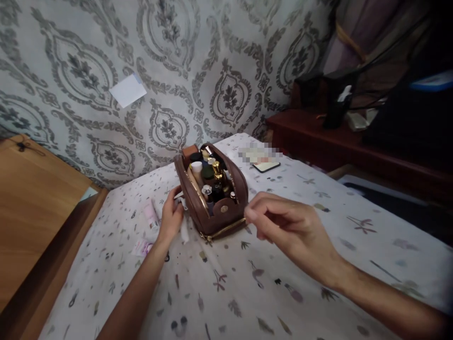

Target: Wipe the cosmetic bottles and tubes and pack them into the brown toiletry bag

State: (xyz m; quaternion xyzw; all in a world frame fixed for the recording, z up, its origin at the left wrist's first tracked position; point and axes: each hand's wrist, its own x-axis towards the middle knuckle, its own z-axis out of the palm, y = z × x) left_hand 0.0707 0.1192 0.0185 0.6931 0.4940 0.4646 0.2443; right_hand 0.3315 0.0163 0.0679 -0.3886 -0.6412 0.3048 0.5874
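Note:
A brown makeup bag [226,222] stands unzipped on the bed, packed with several bottles, a white-capped tube [197,171] and a gold-topped bottle [217,171]. My left hand [171,218] is at the bag's left side, its fingers curled against it and partly hidden. Something white and thin [185,231] lies beside that hand; I cannot make out what it is. At the bag's front right corner, my right hand [283,218] is closed in a pinch by the end of the gold front zipper [226,230]. Whatever sits between those fingertips is hidden.
Left of the bag lie a pink tube [150,212] and a small purple-and-white packet [142,247]. A phone [267,166] rests behind on the patterned sheet [226,302]. Wooden furniture [38,212] borders the left; a dark red table [300,132] stands at right.

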